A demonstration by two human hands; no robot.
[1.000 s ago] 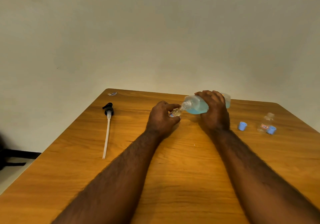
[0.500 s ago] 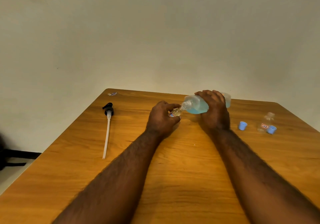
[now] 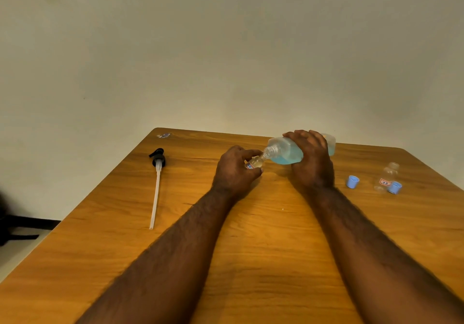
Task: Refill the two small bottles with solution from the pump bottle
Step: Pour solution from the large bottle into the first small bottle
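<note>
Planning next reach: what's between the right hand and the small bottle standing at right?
Head view: one loose blue cap lies between the right hand and that small bottle; otherwise bare table.

Dim, warm, even light; soft shadows; wide-angle edge stretch.

Your desk [image 3: 251,248] shows orange-brown wood grain. The pump bottle [image 3: 286,152] is clear with pale blue liquid. One cap [image 3: 352,182] and the second cap [image 3: 394,187] are light blue; the pump head [image 3: 158,160] is black, its tube [image 3: 156,198] white.
</note>
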